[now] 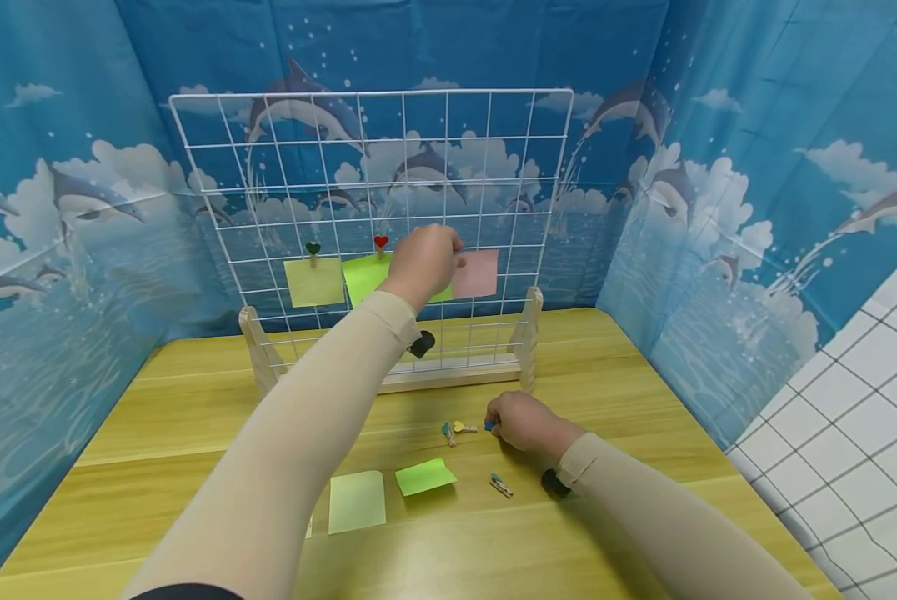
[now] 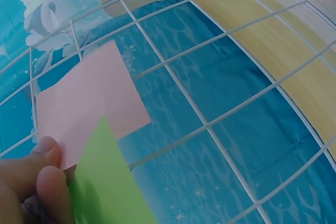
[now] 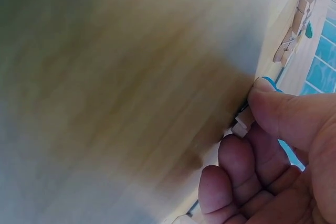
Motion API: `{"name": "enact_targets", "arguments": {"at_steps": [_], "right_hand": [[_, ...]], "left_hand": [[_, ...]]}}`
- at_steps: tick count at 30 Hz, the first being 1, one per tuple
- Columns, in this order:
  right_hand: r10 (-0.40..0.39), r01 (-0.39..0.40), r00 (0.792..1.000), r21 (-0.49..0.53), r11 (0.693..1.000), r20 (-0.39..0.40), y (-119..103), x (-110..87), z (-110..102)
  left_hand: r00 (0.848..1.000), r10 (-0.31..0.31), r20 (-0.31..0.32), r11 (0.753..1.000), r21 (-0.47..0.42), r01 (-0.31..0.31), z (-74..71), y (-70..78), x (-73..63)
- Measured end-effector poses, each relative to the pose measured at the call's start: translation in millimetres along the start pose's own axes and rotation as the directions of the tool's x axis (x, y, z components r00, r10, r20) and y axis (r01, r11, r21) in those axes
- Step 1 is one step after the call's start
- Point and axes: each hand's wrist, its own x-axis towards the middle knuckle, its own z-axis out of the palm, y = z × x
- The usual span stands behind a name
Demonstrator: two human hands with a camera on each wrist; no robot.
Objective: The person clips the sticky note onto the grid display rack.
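Note:
My left hand is raised at the white wire grid, pinching the near edge of a pink sticky note between thumb and finger. In the left wrist view a bright green note overlaps the pink one's lower edge. Down at the table, my right hand pinches a small wooden clothespin with a blue piece on it. The fingers partly hide this clothespin. Two more clothespins, one teal-topped and one yellow-topped, lie just left of that hand.
Clothespins with a green heart and a red heart fasten notes to the grid. Wooden feet support it. On the table lie a pale note, a green note and another clothespin. Dolphin-print curtains surround the table.

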Motion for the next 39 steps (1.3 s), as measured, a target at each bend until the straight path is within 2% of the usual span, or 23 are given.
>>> {"name": "enact_targets", "arguments": {"at_steps": [8, 15, 23, 30, 39], "right_hand": [[0.005, -0.005, 1.000, -0.004, 1.000, 0.001, -0.2, 0.3, 0.7], [0.000, 0.000, 1.000, -0.001, 1.000, 0.018, 3.5, -0.6, 0.1], [-0.005, 0.004, 1.000, 0.048, 0.999, 0.026, 8.7, -3.7, -1.4], [0.009, -0.003, 0.999, 0.123, 0.992, -0.047, 12.5, -6.6, -14.0], [0.040, 0.004, 0.989, 0.294, 0.956, -0.143, 6.7, -8.0, -48.2]], "left_hand": [[0.999, -0.026, 0.029, 1.000, 0.002, 0.026, -1.8, 1.6, -1.3], [1.000, -0.014, 0.020, 0.999, 0.037, 0.013, -1.1, 5.0, -1.1], [1.000, -0.010, 0.024, 0.999, 0.052, 0.009, -1.6, 6.2, -1.0], [1.000, -0.007, 0.022, 0.998, 0.062, 0.006, -4.2, 7.0, -1.1], [0.999, -0.019, 0.027, 0.998, 0.055, 0.018, -5.8, 5.4, -1.2]]}}
